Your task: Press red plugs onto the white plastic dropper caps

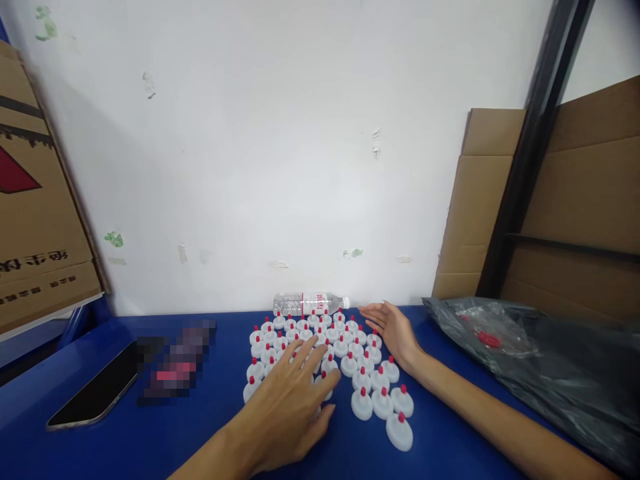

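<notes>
Several white round caps with red pointed tips [362, 405] stand close together on the blue tabletop [200, 440]. My left hand [290, 407] reaches over the left part of the group, palm down and fingers spread, hiding some of the caps. I cannot see whether its fingertips touch them. At the far right edge of the group, my right hand [396, 333] is turned on its side with its fingers extended towards the caps. Nothing shows in its grasp. Behind the caps lies a clear plastic bottle [313, 304] with a white lid, on its side against the wall.
To the left lie a black phone [95, 387] and a pixelated item [177, 363]. A dark plastic bag [565, 373] with a clear bag of red pieces [487, 339] covers the right side. Cardboard [475, 213] leans by a dark metal post [527, 153]; a printed carton [45, 200] stands left.
</notes>
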Demonstrator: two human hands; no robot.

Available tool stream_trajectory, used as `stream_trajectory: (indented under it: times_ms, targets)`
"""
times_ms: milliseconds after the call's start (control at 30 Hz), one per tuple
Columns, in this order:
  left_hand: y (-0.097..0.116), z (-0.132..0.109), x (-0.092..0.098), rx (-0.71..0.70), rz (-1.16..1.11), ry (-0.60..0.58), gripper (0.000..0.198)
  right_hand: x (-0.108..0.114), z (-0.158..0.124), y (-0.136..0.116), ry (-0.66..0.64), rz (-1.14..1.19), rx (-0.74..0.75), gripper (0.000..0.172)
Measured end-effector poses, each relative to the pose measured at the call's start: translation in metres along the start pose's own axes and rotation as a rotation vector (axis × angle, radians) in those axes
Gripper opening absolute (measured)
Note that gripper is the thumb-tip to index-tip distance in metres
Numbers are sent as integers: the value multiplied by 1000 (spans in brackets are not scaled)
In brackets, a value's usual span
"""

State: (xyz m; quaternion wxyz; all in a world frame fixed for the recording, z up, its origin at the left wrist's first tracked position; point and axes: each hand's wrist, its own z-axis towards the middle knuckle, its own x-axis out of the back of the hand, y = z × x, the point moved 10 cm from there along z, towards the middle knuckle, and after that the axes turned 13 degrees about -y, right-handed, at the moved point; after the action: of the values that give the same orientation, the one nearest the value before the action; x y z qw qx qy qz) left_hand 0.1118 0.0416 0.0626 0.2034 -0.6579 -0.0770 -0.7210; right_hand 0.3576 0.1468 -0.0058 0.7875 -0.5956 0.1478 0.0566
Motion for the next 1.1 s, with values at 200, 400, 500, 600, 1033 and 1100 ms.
stream_trajectory:
  times_ms: [200,400,500,600,1033,1100]
  targets:
    - [-8,-8,19,12,79,85,24,27,-10,-38,212,-83,138,40]
    - [-15,-18,44,-48,-12,284,21,-31,-51,-128,90,-324,432,49]
    - [-30,-32,63,-32,-93,495,25,-90,-87,-145,-132,-504,416,55]
    - [-36,-42,71,-56,-43,574,29,-154,-124,-128,-400,-1103,381,48]
    - [-11,-36,57,-109,126,514,47,-187,-152,-39,-655,-1511,253,39]
    - [-6,-27,43,-94,162,388,48,-186,-153,-37,-662,-1503,213,38]
